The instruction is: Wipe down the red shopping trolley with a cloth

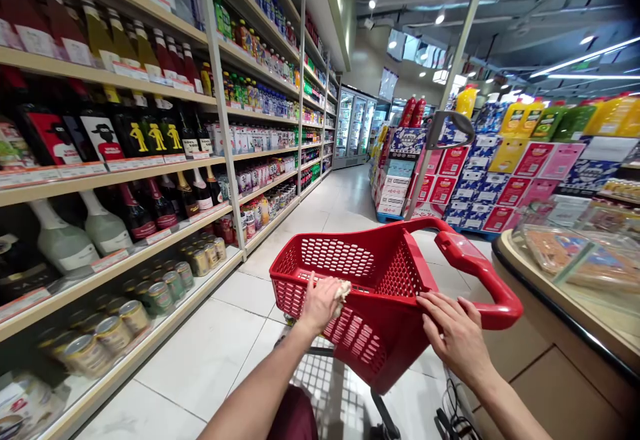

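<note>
A red plastic shopping cart (395,333) with perforated basket walls stands sideways before me. My left hand (323,300) is closed on a crumpled off-white cloth (343,293) at the near rim of the basket. Resting on the basket's rear corner, close to the handle, is my right hand (453,330), its fingers stretched out and holding nothing. The cart's red handle (480,267) curves out to the right, above and beyond that hand.
Shelves (125,180) of bottles and cans line the left side. A counter (565,313) with packaged food stands close on the right, black cables (453,407) at its foot. Stacked drink cartons (470,180) and glass-door fridges (353,123) are farther back; white floor tiles (240,300) run between.
</note>
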The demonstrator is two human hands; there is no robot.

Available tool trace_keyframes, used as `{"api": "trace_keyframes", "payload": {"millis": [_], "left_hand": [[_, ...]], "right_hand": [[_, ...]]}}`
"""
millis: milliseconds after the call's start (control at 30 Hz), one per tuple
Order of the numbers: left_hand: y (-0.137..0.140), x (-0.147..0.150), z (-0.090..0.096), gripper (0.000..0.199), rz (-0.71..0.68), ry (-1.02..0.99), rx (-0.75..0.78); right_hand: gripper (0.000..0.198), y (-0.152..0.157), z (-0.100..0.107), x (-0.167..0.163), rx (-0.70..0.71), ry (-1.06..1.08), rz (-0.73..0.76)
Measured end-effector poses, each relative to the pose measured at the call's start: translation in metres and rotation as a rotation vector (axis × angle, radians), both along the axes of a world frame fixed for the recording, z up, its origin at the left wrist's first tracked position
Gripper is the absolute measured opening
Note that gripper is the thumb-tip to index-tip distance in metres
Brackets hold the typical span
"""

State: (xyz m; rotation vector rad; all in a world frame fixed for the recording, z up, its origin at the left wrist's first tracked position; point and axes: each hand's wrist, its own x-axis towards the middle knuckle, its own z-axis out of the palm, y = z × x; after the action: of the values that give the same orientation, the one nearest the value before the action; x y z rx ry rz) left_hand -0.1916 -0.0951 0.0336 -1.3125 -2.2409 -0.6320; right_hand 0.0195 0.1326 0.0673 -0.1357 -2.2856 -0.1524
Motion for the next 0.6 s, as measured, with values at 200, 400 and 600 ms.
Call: {"api": "trace_keyframes", "payload": {"millis": [200,400,600], "left_hand": [[-0.044,-0.029,-0.001,0.033,0.379,-0.125,0.077],[-0.021,-0.009,-0.006,0.034,0.040,-0.054,-0.005],[-0.035,-0.024,-0.001,0.032,0.344,-0.102,0.075]], "right_hand": [[0.028,0.013,-0.004,0.010,-0.025,0.046,-0.005],[0.029,0.016,0.001,0.014,-0.046,0.036,0.007],[0.030,0.013,0.003,0.017,-0.061,0.023,0.017]]}}
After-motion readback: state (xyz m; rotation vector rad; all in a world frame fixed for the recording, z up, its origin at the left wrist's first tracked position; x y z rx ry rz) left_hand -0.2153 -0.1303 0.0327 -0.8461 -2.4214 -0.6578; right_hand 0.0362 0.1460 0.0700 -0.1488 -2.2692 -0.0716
